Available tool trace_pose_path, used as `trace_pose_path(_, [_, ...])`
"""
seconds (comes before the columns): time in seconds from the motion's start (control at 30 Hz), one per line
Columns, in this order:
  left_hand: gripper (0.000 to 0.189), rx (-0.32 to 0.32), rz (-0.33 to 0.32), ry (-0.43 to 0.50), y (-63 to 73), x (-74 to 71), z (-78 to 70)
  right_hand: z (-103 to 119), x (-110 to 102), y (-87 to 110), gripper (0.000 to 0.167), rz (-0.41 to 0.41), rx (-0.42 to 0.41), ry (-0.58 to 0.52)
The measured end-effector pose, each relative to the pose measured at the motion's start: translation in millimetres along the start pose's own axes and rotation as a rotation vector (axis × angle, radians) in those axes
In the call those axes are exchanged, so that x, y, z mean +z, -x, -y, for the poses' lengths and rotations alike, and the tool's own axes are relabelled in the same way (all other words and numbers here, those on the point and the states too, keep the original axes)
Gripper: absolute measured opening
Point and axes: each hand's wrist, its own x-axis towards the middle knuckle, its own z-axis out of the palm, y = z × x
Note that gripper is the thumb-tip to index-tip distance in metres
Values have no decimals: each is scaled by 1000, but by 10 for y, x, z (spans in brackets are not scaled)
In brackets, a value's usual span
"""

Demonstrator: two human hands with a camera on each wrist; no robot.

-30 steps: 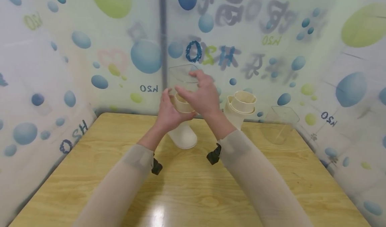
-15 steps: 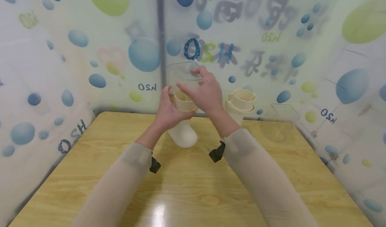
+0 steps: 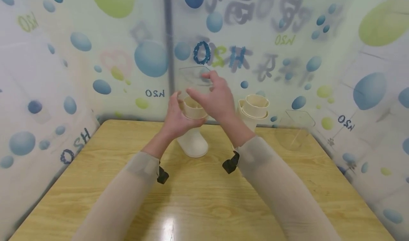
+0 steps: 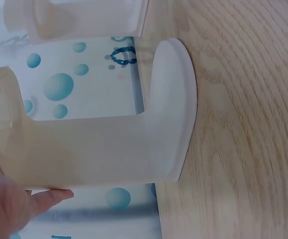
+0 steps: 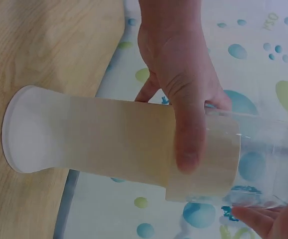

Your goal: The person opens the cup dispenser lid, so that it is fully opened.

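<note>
The stand [image 3: 192,145] stood upright near the back edge of the table [image 3: 204,202], its broad foot apparently flat on the wood, which would have kept the column from rocking while both hands worked at its top. The left hand [image 3: 180,119] gripped it just at the collar, thumb laid across the near side and fingers on the far side; a hold so high probably served to steady the very part where the clear cup [image 5: 263,149] met it. That cup was on top of the stand, its open, slanted rim upward, its lower wall seeming to overlap the cream ring; whether it was fully seated I could not tell. The right hand [image 3: 218,98] was spread fairly wide, holding the cup with the thumb low on the near side and a finger up by the rim, a span that suited so broad a body and perhaps helped to keep it level. To the right, partly hidden by the right arm, stood the second stand [image 3: 255,107], its ring bare, and beyond it, near the table's far right corner, the second cup [image 3: 295,130], both upright and apart from the hands, presumably leaving room around the first pair.
</note>
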Motion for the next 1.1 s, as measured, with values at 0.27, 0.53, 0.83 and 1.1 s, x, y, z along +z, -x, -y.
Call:
trace_pose_path(0.27, [140, 9, 14, 6, -14, 3, -10, -31, -26, 7, 69, -13, -4, -34])
trace_pose_path(0.53, [141, 10, 29, 12, -30, -8, -26, -23, -67, 17, 67, -23, -19, -36])
trace_pose_path(0.83, [142, 4, 33, 29, -22, -11, -10, -35, -65, 34, 71, -13, -45, -18])
trace_pose_path(1.1, [143, 25, 46, 52, -3, -36, 37, -40, -48, 114, 70, -35, 24, -97])
